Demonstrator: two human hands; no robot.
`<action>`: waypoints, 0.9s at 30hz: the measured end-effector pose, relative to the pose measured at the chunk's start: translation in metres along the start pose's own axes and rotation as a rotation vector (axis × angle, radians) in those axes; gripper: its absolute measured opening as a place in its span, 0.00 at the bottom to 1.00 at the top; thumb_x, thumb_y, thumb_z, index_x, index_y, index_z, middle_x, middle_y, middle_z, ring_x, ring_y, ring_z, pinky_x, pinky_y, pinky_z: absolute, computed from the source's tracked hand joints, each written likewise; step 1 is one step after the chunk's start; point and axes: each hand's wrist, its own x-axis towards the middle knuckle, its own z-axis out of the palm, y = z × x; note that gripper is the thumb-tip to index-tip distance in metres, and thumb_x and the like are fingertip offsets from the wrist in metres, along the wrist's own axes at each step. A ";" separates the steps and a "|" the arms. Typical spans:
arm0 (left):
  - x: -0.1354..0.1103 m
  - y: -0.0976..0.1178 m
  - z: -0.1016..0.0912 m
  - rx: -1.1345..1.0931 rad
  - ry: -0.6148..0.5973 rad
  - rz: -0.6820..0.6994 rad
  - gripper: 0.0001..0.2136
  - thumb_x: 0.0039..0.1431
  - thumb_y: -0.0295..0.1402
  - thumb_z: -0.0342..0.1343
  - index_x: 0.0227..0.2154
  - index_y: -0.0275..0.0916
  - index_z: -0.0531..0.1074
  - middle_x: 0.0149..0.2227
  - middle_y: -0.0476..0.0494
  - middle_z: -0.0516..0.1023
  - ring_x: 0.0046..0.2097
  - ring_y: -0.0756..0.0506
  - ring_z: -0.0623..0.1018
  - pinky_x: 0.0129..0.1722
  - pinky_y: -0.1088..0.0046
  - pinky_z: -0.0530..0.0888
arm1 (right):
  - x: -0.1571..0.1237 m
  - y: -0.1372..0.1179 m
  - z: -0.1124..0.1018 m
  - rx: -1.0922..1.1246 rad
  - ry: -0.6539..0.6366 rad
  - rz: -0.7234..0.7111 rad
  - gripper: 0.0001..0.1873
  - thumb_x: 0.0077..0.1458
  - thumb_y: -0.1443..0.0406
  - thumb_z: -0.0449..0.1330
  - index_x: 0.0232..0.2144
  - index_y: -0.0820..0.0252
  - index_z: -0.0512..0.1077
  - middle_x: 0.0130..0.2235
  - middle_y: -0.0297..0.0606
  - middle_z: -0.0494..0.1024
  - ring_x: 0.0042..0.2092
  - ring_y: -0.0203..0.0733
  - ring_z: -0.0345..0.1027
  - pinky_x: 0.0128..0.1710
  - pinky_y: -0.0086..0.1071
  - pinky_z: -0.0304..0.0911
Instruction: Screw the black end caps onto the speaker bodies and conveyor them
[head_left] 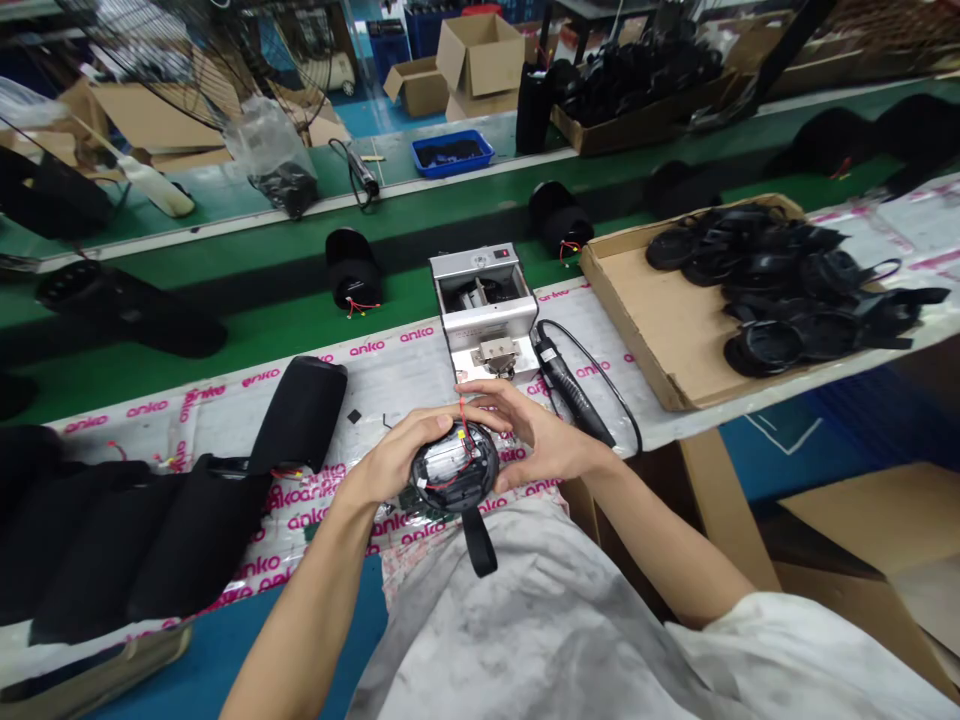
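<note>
Both hands at near edge of white-covered table (405, 370): left hand (390, 458) cups round black plastic cap with strap (450, 475), right hand (544, 440) fingertips on its thin red wire (463, 415), pinch unclear; I'd keep cap steady, wire slack.

1 head-worn camera looked forward and down, close above the left hand (391, 458) and right hand (546, 440), facing across the workbench (397, 375) toward the green conveyor belt (262, 335).
</note>
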 end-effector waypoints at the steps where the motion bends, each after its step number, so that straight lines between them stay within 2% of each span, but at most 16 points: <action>1: 0.000 0.000 0.000 -0.008 -0.003 -0.008 0.24 0.78 0.43 0.47 0.47 0.34 0.88 0.55 0.34 0.88 0.59 0.32 0.83 0.64 0.61 0.73 | 0.000 0.000 -0.001 0.000 -0.005 -0.007 0.62 0.44 0.52 0.88 0.74 0.40 0.63 0.76 0.42 0.59 0.76 0.56 0.57 0.77 0.47 0.57; 5: 0.001 -0.001 0.000 -0.042 -0.028 -0.008 0.25 0.78 0.45 0.48 0.48 0.33 0.87 0.53 0.33 0.88 0.54 0.33 0.85 0.56 0.62 0.77 | 0.001 -0.002 0.000 -0.017 -0.016 -0.039 0.63 0.45 0.54 0.88 0.75 0.39 0.61 0.77 0.41 0.59 0.76 0.55 0.57 0.76 0.46 0.60; 9: 0.001 -0.003 0.000 -0.054 -0.020 -0.019 0.25 0.77 0.45 0.48 0.48 0.32 0.87 0.51 0.33 0.88 0.51 0.34 0.86 0.54 0.63 0.77 | 0.006 -0.007 0.001 -0.053 0.001 -0.049 0.63 0.42 0.53 0.89 0.74 0.40 0.64 0.76 0.41 0.63 0.75 0.55 0.62 0.75 0.46 0.62; 10: 0.001 -0.003 0.000 -0.054 -0.016 -0.020 0.25 0.77 0.45 0.48 0.48 0.32 0.87 0.51 0.33 0.88 0.51 0.34 0.86 0.54 0.64 0.77 | 0.007 -0.011 -0.001 -0.064 0.022 -0.046 0.60 0.42 0.52 0.88 0.73 0.42 0.66 0.75 0.43 0.65 0.73 0.55 0.65 0.74 0.46 0.65; 12: 0.000 -0.003 0.000 -0.056 -0.007 -0.016 0.25 0.77 0.45 0.49 0.49 0.32 0.86 0.51 0.33 0.88 0.50 0.35 0.85 0.54 0.64 0.76 | 0.010 -0.023 -0.012 -0.100 0.116 -0.036 0.49 0.50 0.49 0.84 0.68 0.47 0.71 0.71 0.44 0.71 0.68 0.54 0.72 0.70 0.47 0.70; 15: -0.001 -0.004 0.001 -0.068 0.013 -0.015 0.23 0.77 0.45 0.49 0.48 0.33 0.86 0.50 0.33 0.88 0.51 0.36 0.85 0.55 0.66 0.76 | 0.005 -0.049 -0.043 -0.231 0.385 -0.006 0.29 0.60 0.45 0.76 0.56 0.51 0.76 0.61 0.42 0.80 0.57 0.48 0.79 0.63 0.43 0.74; 17: -0.001 -0.005 0.002 -0.082 0.016 -0.019 0.23 0.77 0.45 0.49 0.47 0.33 0.86 0.50 0.33 0.88 0.51 0.36 0.85 0.55 0.65 0.76 | -0.004 -0.063 -0.065 -0.376 0.547 0.079 0.23 0.62 0.44 0.73 0.43 0.54 0.75 0.45 0.39 0.83 0.43 0.45 0.79 0.50 0.39 0.76; 19: 0.000 -0.006 0.003 -0.105 0.006 -0.024 0.24 0.77 0.45 0.50 0.48 0.32 0.86 0.49 0.33 0.88 0.50 0.36 0.85 0.54 0.65 0.77 | -0.014 -0.066 -0.080 -0.546 0.629 0.239 0.23 0.62 0.45 0.71 0.34 0.55 0.72 0.29 0.35 0.77 0.30 0.43 0.71 0.36 0.37 0.68; 20: 0.000 -0.006 0.003 -0.121 0.003 -0.024 0.24 0.77 0.45 0.50 0.48 0.32 0.86 0.49 0.32 0.88 0.49 0.36 0.85 0.53 0.64 0.77 | -0.018 -0.062 -0.084 -0.632 0.645 0.331 0.23 0.62 0.46 0.71 0.32 0.55 0.71 0.25 0.34 0.74 0.27 0.44 0.67 0.32 0.36 0.63; 21: 0.000 -0.007 0.004 -0.135 0.006 -0.021 0.24 0.76 0.45 0.50 0.47 0.32 0.86 0.48 0.32 0.88 0.48 0.36 0.85 0.52 0.64 0.78 | -0.020 -0.056 -0.086 -0.714 0.656 0.417 0.22 0.60 0.47 0.72 0.32 0.55 0.71 0.23 0.33 0.72 0.26 0.45 0.66 0.31 0.36 0.59; 23: 0.000 -0.007 0.005 -0.145 0.015 -0.006 0.24 0.76 0.46 0.51 0.46 0.32 0.86 0.46 0.33 0.88 0.46 0.37 0.85 0.51 0.65 0.78 | -0.022 -0.037 -0.085 -0.856 0.687 0.539 0.22 0.54 0.50 0.75 0.36 0.55 0.72 0.23 0.34 0.71 0.28 0.50 0.67 0.33 0.37 0.58; 25: 0.001 -0.007 0.005 -0.144 0.021 0.012 0.23 0.76 0.46 0.51 0.45 0.32 0.86 0.45 0.33 0.88 0.46 0.37 0.85 0.51 0.66 0.77 | -0.020 -0.021 -0.083 -0.951 0.720 0.593 0.25 0.49 0.51 0.77 0.40 0.55 0.71 0.25 0.34 0.70 0.32 0.54 0.68 0.37 0.39 0.59; 27: 0.001 -0.006 0.005 -0.150 0.022 0.020 0.23 0.76 0.45 0.51 0.45 0.32 0.86 0.46 0.33 0.88 0.46 0.38 0.85 0.51 0.66 0.77 | -0.020 -0.018 -0.082 -0.979 0.710 0.597 0.27 0.47 0.50 0.78 0.39 0.56 0.71 0.26 0.34 0.69 0.32 0.53 0.68 0.38 0.40 0.61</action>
